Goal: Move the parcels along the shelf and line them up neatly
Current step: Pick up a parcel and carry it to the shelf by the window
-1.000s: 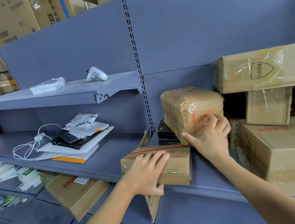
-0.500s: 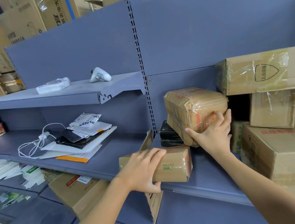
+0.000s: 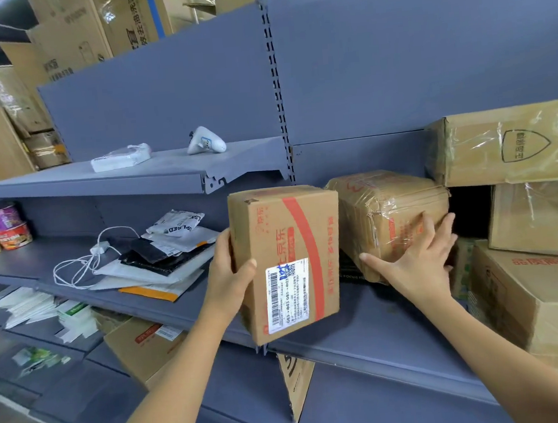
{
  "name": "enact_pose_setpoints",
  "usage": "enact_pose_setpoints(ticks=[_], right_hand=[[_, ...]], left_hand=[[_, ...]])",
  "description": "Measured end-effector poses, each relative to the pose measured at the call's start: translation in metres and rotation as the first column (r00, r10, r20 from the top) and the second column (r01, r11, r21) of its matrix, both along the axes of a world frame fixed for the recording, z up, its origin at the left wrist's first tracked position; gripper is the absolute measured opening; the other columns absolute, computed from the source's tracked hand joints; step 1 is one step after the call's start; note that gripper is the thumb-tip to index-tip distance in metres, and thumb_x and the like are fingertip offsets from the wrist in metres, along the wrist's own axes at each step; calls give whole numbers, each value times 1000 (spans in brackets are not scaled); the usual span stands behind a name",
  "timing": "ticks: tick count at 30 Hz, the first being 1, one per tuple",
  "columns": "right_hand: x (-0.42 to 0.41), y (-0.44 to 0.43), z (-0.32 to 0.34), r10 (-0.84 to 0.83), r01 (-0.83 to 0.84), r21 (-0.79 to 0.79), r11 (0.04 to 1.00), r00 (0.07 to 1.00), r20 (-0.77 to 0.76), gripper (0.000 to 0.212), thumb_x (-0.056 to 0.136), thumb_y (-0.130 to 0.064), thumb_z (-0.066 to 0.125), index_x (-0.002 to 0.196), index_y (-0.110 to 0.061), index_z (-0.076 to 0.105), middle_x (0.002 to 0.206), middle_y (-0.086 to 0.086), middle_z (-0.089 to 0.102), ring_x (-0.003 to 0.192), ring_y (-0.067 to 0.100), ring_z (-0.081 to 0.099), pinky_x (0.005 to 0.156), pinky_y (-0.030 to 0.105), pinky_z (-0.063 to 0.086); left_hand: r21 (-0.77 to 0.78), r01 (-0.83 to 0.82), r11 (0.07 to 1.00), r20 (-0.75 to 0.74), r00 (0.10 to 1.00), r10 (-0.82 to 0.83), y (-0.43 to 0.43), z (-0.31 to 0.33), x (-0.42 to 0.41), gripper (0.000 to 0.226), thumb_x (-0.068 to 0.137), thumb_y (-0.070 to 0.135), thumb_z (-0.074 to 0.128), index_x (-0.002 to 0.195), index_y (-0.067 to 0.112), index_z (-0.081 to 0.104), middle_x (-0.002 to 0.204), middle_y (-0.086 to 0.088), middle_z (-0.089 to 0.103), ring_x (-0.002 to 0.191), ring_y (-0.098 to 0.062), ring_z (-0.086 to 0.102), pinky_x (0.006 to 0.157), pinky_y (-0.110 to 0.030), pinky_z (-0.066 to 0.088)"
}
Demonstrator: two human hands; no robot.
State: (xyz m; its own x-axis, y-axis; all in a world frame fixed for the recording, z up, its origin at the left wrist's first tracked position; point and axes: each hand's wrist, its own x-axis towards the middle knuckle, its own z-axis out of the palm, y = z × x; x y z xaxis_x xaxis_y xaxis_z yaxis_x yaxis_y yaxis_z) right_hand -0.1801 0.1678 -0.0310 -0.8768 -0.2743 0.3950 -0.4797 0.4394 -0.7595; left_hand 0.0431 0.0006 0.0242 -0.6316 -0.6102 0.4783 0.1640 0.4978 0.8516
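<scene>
Shelf [image 3: 382, 323], mid-alignment: left hand [image 3: 229, 276] gripped a box [image 3: 284, 244] beside the parcel [image 3: 389, 215] — right hand [image 3: 417, 260], spread flat, braced that; setting box flush seemed next.

Printed in red on the upright carton [image 3: 274, 232], centre of frame: 京东, the rest unclear. On its white label [image 3: 288, 295]: a barcode and "GB3". On the white pouch [image 3: 174, 222], centre left: "UPLSED". Inside a shield on the taped box [image 3: 508, 144], upper right: 正品保障.
</scene>
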Motion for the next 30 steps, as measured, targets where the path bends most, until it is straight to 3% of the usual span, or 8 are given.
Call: enact_pose_setpoints(ticks=[5,9,13,17,21,24,26,30], right_hand=[[1,-5,2,5,-3,-34,999,998,56,138,56,-62,81,150,-29,-14,157,4,-26,146,37,-14,108,72,14],[-1,-4,-2,-11,12,-53,999,1000,9,135,58,-58,83,149,-30,-13,158,8,-22,145,39,-9,109,69,15],[-7,1,-2,-22,16,-103,995,998,-60,130,59,-50,86,149,-34,-7,158,12,-10,142,41,3,109,61,23],[-11,13,0,45,-64,-207,976,995,-93,133,56,-40,90,151,-30,-2,153,19,2,141,38,8,116,44,16],[-3,27,-2,158,-173,-317,933,985,-70,139,45,-53,79,152,-28,-6,144,15,8,136,15,8,114,25,11],[4,36,-9,239,-241,-340,909,970,-47,136,39,-63,72,147,-40,-7,137,7,10,128,0,8,113,25,12],[1,42,-16,281,-275,-352,895,959,-35,131,39,-64,73,141,-50,-8,132,-3,9,137,12,13,116,32,17],[-5,58,-28,399,-375,-299,877,917,20,141,29,-80,75,140,-49,-7,129,-12,8,135,13,18,116,35,18]], left_hand=[[370,58,927,-112,994,-17,3,-4,-8,61,60,50,50,110,19,61,103,-5,70,100,-24,62,86,-43,47],[461,79,884,-115,993,-29,12,-6,-16,52,71,44,40,109,15,61,98,-5,72,100,-27,62,92,-47,46],[484,98,870,-150,988,-28,14,-3,-21,52,72,43,38,109,15,61,94,-2,73,95,-23,64,86,-44,48],[476,104,873,-166,986,-28,11,-2,-23,51,72,43,39,110,16,61,95,-3,73,97,-23,64,84,-41,50],[468,120,876,-193,981,-31,10,1,-25,39,82,39,36,103,19,62,87,4,74,85,-14,69,76,-36,51],[479,143,866,-227,973,-34,10,4,-26,40,91,36,28,98,16,63,81,2,74,79,-16,68,72,-35,51],[477,164,863,-252,967,-45,9,7,-25,45,94,32,23,93,14,64,75,1,73,73,-15,68,69,-34,49],[486,209,849,-296,953,-65,9,10,-26,44,72,41,35,89,14,65,76,-1,72,72,-17,68,69,-34,49]])
